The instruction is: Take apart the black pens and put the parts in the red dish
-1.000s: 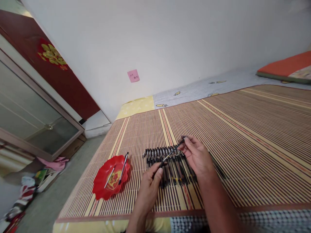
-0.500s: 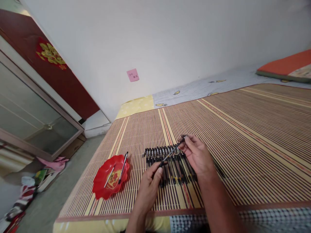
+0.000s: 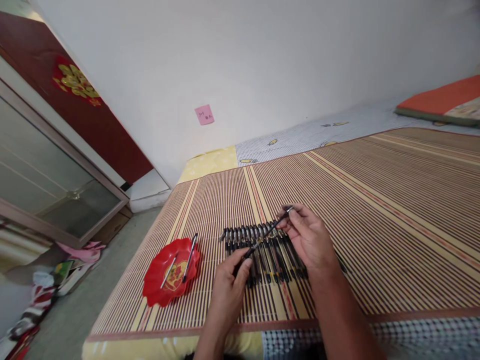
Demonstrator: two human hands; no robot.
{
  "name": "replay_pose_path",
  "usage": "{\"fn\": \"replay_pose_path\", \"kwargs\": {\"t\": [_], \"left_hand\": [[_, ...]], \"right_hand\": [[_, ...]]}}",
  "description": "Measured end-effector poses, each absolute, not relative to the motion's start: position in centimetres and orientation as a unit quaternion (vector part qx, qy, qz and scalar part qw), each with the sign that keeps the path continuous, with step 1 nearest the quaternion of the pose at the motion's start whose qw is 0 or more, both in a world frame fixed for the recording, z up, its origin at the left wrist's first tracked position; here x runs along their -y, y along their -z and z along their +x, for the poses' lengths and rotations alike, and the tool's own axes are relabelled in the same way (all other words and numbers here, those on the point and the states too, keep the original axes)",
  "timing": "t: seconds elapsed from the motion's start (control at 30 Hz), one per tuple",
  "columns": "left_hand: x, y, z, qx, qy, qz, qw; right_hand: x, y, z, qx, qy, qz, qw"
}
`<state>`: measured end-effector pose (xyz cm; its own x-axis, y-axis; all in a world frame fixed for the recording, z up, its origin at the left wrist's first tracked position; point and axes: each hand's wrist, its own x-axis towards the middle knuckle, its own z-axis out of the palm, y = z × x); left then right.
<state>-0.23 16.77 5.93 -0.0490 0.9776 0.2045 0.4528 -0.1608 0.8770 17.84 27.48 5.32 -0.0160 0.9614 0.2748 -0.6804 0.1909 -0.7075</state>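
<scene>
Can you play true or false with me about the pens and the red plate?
1. Both hands hold one pen between them. True: the left hand pinches its lower end, the right hand its upper end.
2. The red plate has no pens in it. False: two pens lie in it.
3. A row of pens lies on the striped mat under the hands. True.
4. The red plate is right of the row. False: it is left of it.
5. The note on the wall is blue. False: it is pink.
</scene>
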Motion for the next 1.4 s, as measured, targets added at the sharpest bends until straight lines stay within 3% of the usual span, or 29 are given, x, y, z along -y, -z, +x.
{"fn": "replay_pose_path", "kwargs": {"t": [0.77,1.03,1.4], "left_hand": [[-16.6,-6.5,0.0,-0.559,-0.449,0.61,0.337],[-16.5,-6.6,0.0,-0.577,-0.432,0.625,0.298],[-16.2,-6.8,-0.2,-0.552,-0.422,0.668,0.265]], "right_hand": [[-27.8,-5.1,17.5,0.327,-0.633,-0.186,0.677],[-26.7,-6.6,17.8,0.4,-0.585,-0.214,0.672],[-27.1,-6.0,18.1,0.375,-0.604,-0.199,0.675]]}}
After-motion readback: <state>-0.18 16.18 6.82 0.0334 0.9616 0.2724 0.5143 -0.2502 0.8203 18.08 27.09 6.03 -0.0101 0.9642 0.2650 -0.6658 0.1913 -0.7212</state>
